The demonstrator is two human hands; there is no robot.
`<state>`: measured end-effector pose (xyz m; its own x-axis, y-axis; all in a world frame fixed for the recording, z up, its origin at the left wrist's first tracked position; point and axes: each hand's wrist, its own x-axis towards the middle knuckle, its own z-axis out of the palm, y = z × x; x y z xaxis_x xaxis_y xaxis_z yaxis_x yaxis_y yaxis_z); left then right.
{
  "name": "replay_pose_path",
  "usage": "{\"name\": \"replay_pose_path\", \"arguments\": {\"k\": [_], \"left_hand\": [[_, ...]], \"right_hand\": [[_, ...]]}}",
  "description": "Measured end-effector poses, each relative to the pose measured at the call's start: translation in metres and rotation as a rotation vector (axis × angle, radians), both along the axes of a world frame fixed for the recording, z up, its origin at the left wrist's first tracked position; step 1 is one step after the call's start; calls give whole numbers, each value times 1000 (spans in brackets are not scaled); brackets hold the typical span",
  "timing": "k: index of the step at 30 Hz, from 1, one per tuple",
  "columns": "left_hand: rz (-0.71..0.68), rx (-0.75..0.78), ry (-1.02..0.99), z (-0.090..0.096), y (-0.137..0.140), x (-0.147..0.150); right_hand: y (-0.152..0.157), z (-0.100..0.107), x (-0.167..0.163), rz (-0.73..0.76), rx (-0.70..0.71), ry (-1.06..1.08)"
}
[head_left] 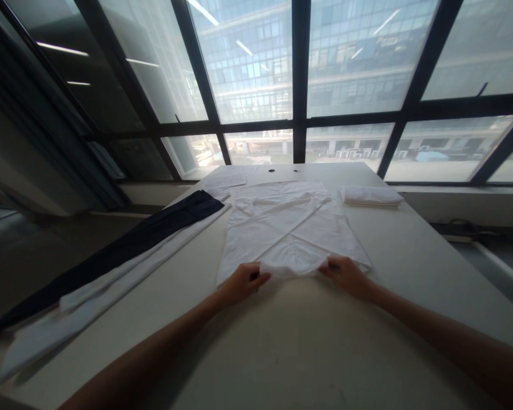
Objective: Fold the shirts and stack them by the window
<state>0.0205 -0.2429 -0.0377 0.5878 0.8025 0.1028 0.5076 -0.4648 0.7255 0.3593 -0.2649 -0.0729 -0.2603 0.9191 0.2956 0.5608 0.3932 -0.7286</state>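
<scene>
A white garment [282, 228], which looks like a shirt, lies spread on the white table [265, 347] in front of me. Its long sleeves or bands cross over the middle, and creases run through the cloth. My left hand [245, 279] pinches the near edge on the left. On the right, my right hand [340, 273] grips the same edge between thumb and fingers. Between the two hands the edge is slightly lifted and sags a little. The garment's exact kind is hard to make out.
Dark trousers [171, 219] lie along the table's left side, beside long white clothing [111, 279] that reaches the near left edge. A folded white cloth [371, 196] rests at the back right. Thin white sheets [226, 180] lie at the back left. Large windows [256, 62] stand behind the table.
</scene>
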Motion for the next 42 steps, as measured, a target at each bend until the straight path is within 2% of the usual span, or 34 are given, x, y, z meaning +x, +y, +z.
{"name": "replay_pose_path", "arguments": {"k": [4,10,13,17,22,25,28,31,33,36,39,42], "left_hand": [[136,-129,-40,-5,5,3],[296,-76,-94,-13,11,6],[305,-59,-75,-18,15,6],[308,42,-20,-20,17,5],[235,106,127,-15,17,3],[163,184,169,-4,16,1],[157,345,234,13,15,8],[87,523,258,22,18,30],[-71,584,281,16,24,50],[-261,598,359,-8,34,77],[-261,564,398,-32,41,88],[-262,553,397,-44,44,86]], "right_hand": [[7,-2,-6,-91,-49,40],[6,-2,-9,-184,-18,33],[3,-3,-10,-212,10,-27],[2,-4,-11,-211,19,-92],[2,-2,-10,-174,55,-224],[-3,5,-9,-168,113,-368],[-7,19,-17,-180,222,-437],[-3,33,-40,-148,296,-344],[5,36,-64,-100,306,-287],[21,28,-96,-21,265,-312],[31,13,-111,46,167,-386],[32,3,-109,68,151,-431]]}}
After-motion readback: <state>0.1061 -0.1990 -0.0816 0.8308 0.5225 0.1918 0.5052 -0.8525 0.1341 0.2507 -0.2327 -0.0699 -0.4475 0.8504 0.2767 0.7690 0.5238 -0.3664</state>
